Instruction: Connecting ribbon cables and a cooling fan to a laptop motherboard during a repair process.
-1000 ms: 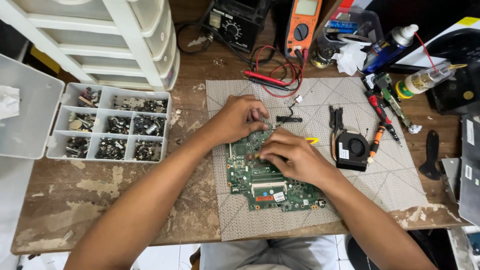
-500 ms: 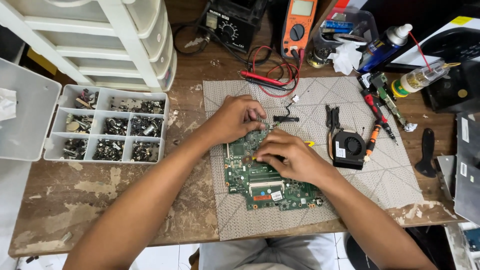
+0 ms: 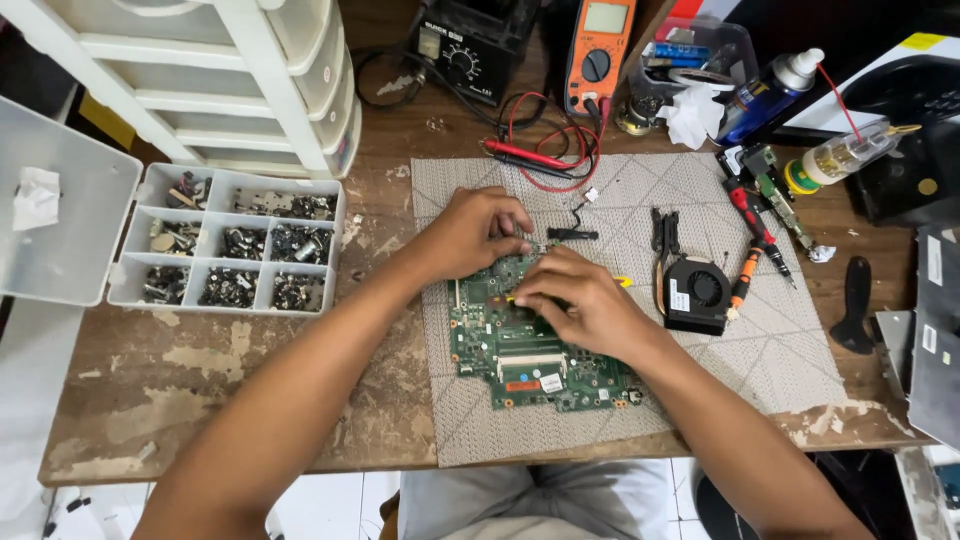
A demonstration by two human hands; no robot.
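Head cam: both hands, left hand (image 3: 470, 235) and right hand (image 3: 580, 300), fingers curled narrow, picking at green motherboard (image 3: 520, 350)'s 12 o'clock edge; can't tell what they're pinching. Looks fiddly, steady grip needed.

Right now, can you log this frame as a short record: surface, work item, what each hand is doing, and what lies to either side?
Surface: worn wooden table with a grey patterned work mat
Work item: green laptop circuit board, flat on the mat
Left hand: rests on the board's top edge
Right hand: fingers pressed on the board's middle; any tool hidden
Left side: clear compartment tray of small metal parts
Right side: black cooling fan; red and orange screwdrivers
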